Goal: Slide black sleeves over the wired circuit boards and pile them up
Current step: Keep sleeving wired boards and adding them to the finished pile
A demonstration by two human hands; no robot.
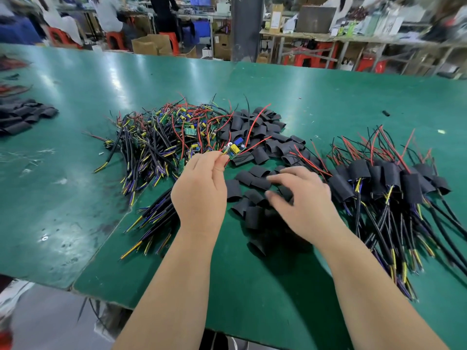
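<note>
My left hand [202, 183] pinches a small green circuit board [236, 149] with a yellow and a blue part and red wires, held above the table. My right hand [300, 195] hovers over loose black sleeves [255, 178], its fingers spread and blurred, and I cannot see anything held in it. A heap of bare wired boards [164, 137] lies to the left. Sleeved boards with their cables lie piled [384, 188] at the right.
More black sleeves [255, 127] lie behind the held board. Another heap of sleeves [22, 117] sits at the far left of the green table [75, 173]. The table's front edge runs near my forearms. People sit at benches with red stools in the background.
</note>
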